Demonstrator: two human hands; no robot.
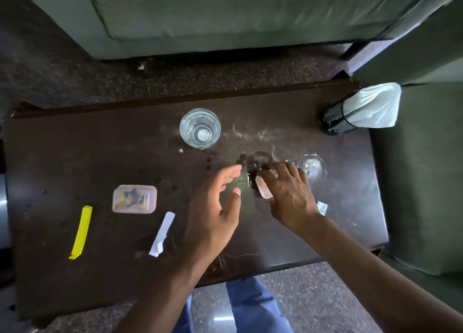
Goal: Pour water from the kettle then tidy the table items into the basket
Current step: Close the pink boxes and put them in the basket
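My right hand (290, 195) is curled over a small pink object (264, 192) at the table's middle, fingertips gripping its top. Spilled water (250, 163) lies just behind it. My left hand (215, 207) hovers open to the left of the pink object, fingers spread, holding nothing. A clear glass (200, 128) with water stands at the back centre. A black mesh basket (334, 121) with a white cloth (373, 106) in it sits at the back right corner. No kettle is in view.
On the left of the dark table (75, 157) lie a clear plastic box (134, 199) of coloured bits, a yellow clip (81, 232) and a white strip (162, 233). A clear glass piece (312, 166) and a small colourful packet (322, 208) lie by my right hand. Sofa cushions surround the table.
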